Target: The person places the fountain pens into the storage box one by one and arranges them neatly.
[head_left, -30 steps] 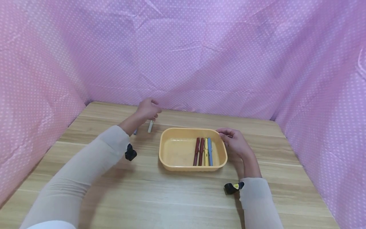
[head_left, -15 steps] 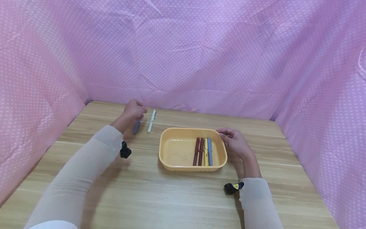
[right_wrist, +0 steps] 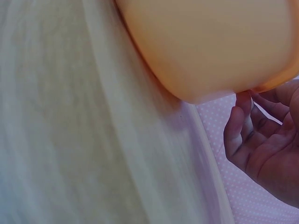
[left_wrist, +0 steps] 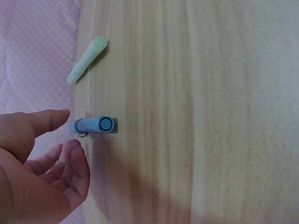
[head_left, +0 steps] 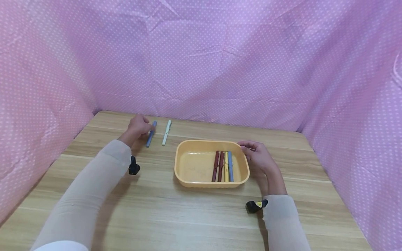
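A blue capped pen (head_left: 151, 134) lies on the table at the back left. My left hand (head_left: 139, 126) is beside its far end. In the left wrist view the thumb and the curved fingers (left_wrist: 80, 163) stand apart, with the blue pen (left_wrist: 96, 124) near the gap between them. A pale green-white pen (head_left: 166, 132) lies just right of it. At the right, my right hand (head_left: 258, 156) holds the rim of a yellow plastic basket (head_left: 211, 183) by its back right corner. In the right wrist view its fingertips (right_wrist: 243, 100) meet the outside of that rim.
Inside the basket, two dark red pens (head_left: 216, 166), a yellow pen (head_left: 226, 166) and a blue pen (head_left: 230, 166) lie side by side toward its right. The wooden table (head_left: 201, 219) ends at a pink dotted cloth (head_left: 201, 69) behind and at both sides.
My left hand has moved left, from over the pale pen to beside the blue pen, uncovering both. The right hand, the basket and the pens in it have stayed put.
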